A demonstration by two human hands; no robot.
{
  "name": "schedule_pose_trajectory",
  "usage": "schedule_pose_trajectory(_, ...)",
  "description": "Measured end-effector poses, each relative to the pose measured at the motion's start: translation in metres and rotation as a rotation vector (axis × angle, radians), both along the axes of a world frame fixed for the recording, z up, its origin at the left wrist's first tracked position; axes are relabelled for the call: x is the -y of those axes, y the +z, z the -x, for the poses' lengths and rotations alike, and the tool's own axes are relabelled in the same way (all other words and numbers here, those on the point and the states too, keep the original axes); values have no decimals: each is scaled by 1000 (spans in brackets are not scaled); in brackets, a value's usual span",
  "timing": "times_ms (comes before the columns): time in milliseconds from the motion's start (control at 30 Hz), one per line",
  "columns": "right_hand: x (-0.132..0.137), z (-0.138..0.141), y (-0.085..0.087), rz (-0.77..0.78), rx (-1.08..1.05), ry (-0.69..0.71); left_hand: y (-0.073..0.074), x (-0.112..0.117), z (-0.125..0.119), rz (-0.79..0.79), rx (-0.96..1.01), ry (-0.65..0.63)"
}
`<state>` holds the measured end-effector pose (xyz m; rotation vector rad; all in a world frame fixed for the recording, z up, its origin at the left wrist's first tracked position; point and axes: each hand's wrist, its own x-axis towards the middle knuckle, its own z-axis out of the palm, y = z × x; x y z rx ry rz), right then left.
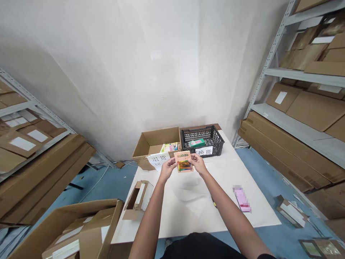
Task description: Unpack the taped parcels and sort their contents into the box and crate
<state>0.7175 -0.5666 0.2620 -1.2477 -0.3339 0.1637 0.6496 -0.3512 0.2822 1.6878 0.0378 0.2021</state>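
Both my hands hold a flat orange pack (183, 160) upright above the table. Its front carries dark lettering and a rainbow-coloured picture; whether it is a booklet or a thin box I cannot tell. My left hand (167, 169) pinches its left edge, and my right hand (198, 164) grips the right edge. Behind it stand an open cardboard box (144, 145) with colourful printed items inside and a black plastic crate (219, 145) holding a green box (197, 143). Paper signs hang on the fronts of both containers. Thin crumpled wrapping (188, 192) lies below my hands.
An opened small carton (138, 196) lies at the table's left, a pink pixelated item (242, 199) at its right. A large carton of parcels (115, 212) stands front left. Shelves with boxes (293, 77) flank both sides, and loose cartons (292, 212) lie on the blue floor.
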Motion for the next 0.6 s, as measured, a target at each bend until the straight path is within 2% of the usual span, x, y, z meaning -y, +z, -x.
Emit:
schedule_pose_trajectory(133,17,18,22,2,-85,73,30,14,7,120,-19,-5)
schedule_pose_trajectory(300,39,33,34,26,-102,167,47,23,10,107,-9,27)
schedule_pose_trajectory(433,44,44,43,-16,-61,124,53,42,17,-83,71,273)
schedule_pose_trajectory(467,43,49,45,-14,-26,100,54,50,20,-126,95,298)
schedule_pose_trajectory(533,41,60,51,33,91,80,55,66,28,-149,122,205)
schedule_pose_trajectory(600,36,73,55,126,236,133,57,79,34,-109,140,69)
